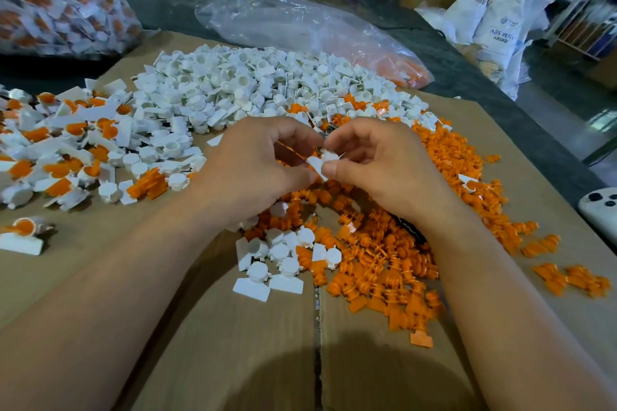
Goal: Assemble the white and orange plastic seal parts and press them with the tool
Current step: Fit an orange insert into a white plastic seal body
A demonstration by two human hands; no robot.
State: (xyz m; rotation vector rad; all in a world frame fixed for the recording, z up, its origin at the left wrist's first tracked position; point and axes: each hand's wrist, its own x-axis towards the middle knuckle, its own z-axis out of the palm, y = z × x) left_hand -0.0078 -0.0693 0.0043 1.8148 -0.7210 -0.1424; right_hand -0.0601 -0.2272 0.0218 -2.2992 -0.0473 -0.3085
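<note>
- Seal parts lie loose nearest the person: white parts (277,260) and orange parts (384,264) lie on the cardboard sheet (217,344), on the near side of both hands and under the wrists.
- Held white part (321,164): raised between the two hands, just above the orange parts, with its flat tab turned toward the thumbs.
- Right hand (377,163): thumb and forefinger pinch the held white part at the tab.
- Left hand (263,163): fingers curled, thumb against the tab's left edge, gripping the same piece. Whether an orange insert sits inside the fingers cannot be told.
- Handling, as a judgement: the part looks light, rigid and smooth, so it may slip or flick away. The thin tab is the natural place to hold it, which leaves the round cup free to take the insert. The tab may flex if squeezed hard.
- Pressing tool: not identifiable in this view.
- White heap (240,83): just beyond the fingertips.
- Assembled seals (66,150): well to the left of the left hand, white with orange centres.
- Clear plastic bag (300,27): beyond the white heap, with orange pieces in its right end.
- White sack (500,30): far beyond the right hand. It is printed "ABS RESIN", the last letter creased. The logo above and the smaller line below are unreadable.
</note>
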